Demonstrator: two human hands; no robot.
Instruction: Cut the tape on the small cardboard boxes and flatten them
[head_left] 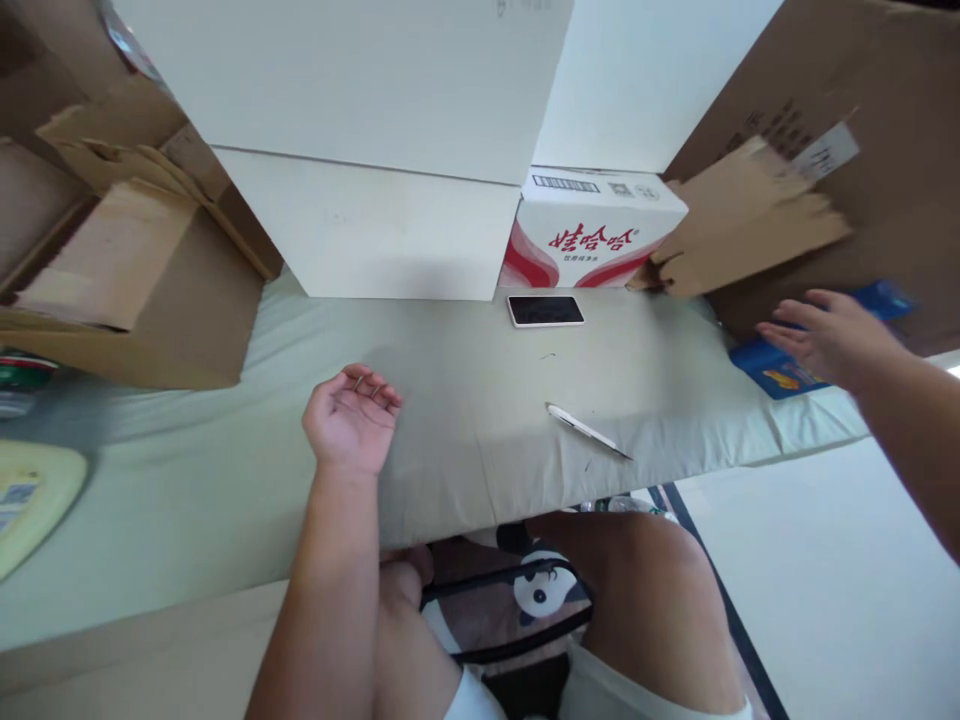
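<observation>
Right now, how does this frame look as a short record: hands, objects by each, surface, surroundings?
Left hand: the left hand is palm up, nothing visible in it
Right hand: the right hand is in front of a blue packet; contact unclear
Surface: pale green cloth
Between the hands: smartphone, dark screen up; slim white tool with dark tip
Behind the phone: white carton with upside-down red lettering
Far left: open cardboard box

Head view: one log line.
left hand: palm up, open | right hand: over blue packet, contact unclear | phone: on green cloth
</observation>
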